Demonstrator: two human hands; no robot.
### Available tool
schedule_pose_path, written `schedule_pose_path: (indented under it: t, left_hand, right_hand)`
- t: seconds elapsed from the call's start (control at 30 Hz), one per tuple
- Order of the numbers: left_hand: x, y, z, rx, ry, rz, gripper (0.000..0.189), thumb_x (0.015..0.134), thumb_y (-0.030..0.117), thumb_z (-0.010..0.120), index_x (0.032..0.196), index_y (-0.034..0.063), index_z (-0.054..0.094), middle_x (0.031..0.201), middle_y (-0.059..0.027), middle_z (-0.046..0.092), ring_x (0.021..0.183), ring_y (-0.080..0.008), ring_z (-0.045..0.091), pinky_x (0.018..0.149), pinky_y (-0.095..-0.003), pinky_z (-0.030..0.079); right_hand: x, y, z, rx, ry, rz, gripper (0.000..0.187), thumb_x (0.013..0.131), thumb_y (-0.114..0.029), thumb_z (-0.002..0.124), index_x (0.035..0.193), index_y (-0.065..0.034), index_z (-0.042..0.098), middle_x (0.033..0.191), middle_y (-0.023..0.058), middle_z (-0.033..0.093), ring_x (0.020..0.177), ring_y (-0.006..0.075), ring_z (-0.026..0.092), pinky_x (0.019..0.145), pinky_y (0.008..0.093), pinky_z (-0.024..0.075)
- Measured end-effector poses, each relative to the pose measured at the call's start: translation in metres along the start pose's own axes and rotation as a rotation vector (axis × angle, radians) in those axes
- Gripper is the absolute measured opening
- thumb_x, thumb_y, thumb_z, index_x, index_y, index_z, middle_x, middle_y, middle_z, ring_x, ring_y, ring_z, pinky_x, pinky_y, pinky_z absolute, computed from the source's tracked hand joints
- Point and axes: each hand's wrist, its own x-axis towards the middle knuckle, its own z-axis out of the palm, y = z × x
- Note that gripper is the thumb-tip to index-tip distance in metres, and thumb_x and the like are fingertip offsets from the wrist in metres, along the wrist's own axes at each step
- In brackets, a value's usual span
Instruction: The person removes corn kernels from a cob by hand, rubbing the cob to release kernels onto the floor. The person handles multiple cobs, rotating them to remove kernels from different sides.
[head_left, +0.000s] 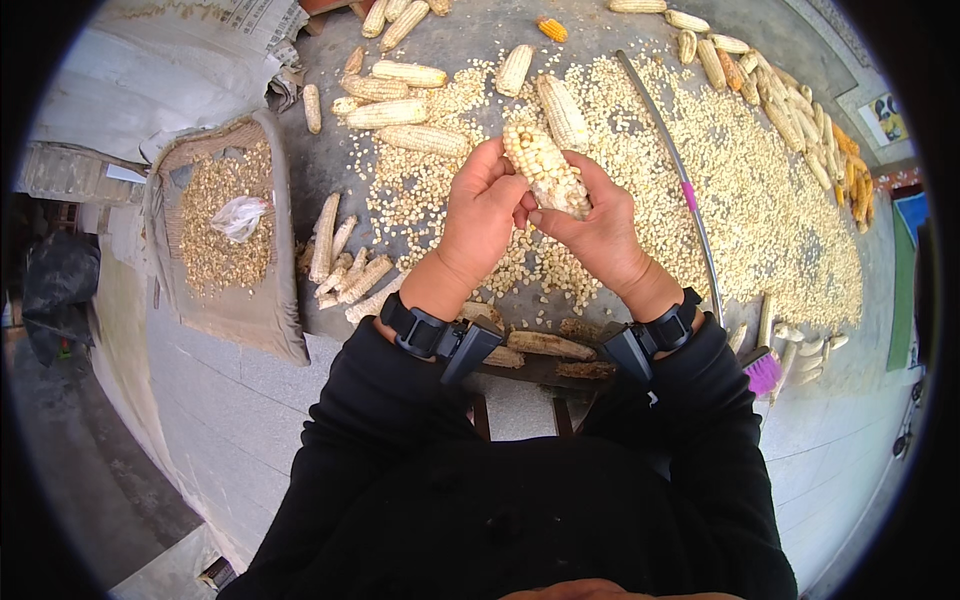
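Note:
Between my two hands is a pale ear of corn (534, 154), its kernels on the upper part and its lower end partly bare. My left hand (491, 202) grips its left side, fingers curled behind it. The thumb and fingers of my right hand (600, 221) hold the lower right end. Just beyond lies another whole ear of corn (562, 112) on the loose corn kernels (750, 202). More white ears (386, 114) rest at the upper left. Stripped corncobs (345, 259) are heaped left of my left wrist.
A long metal rod with a purple band (679, 165) crosses the kernels at right. A purple-bristled brush (763, 373) lies near my right forearm. At left stands a scoop-shaped basket (281, 225) with chaff and a plastic bag (240, 218). Piled ears (799, 112) line the far right.

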Motion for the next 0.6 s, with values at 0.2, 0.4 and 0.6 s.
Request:
schedule_pose_path:
  t: [0.2, 0.4, 0.6]
  left_hand:
    - [-0.002, 0.0, -0.001, -0.078, 0.034, -0.05, 0.033, 0.085, -0.002, 0.049, 0.118, 0.0031, 0.055, 0.093, -0.004, 0.063, 0.069, -0.0092, 0.055, 0.057, -0.0232, 0.044]
    - [-0.003, -0.001, -0.002, -0.186, 0.036, -0.064, 0.031, 0.084, -0.002, 0.051, 0.114, 0.0043, 0.056, 0.092, -0.0023, 0.063, 0.07, -0.0083, 0.053, 0.058, -0.022, 0.042]
    - [-0.003, -0.01, 0.006, -0.115, 0.062, 0.066, 0.037, 0.08, -0.012, 0.046, 0.114, 0.0008, 0.052, 0.101, -0.0046, 0.062, 0.085, -0.0107, 0.059, 0.072, -0.0248, 0.049]
  right_hand:
    - [-0.002, 0.002, 0.006, -0.172, 0.044, -0.137, 0.058, 0.073, -0.004, 0.073, 0.124, 0.0074, 0.048, 0.101, 0.0186, 0.066, 0.093, 0.0208, 0.066, 0.08, 0.0305, 0.0526]
    - [-0.003, 0.0, 0.005, -0.187, 0.031, -0.161, 0.059, 0.074, -0.004, 0.072, 0.126, 0.0068, 0.046, 0.099, 0.02, 0.066, 0.092, 0.0231, 0.066, 0.079, 0.0317, 0.0529]
    - [-0.006, -0.007, 0.006, -0.216, 0.025, -0.168, 0.06, 0.073, -0.006, 0.075, 0.125, 0.0066, 0.047, 0.099, 0.0191, 0.066, 0.092, 0.0221, 0.066, 0.08, 0.0306, 0.0524]
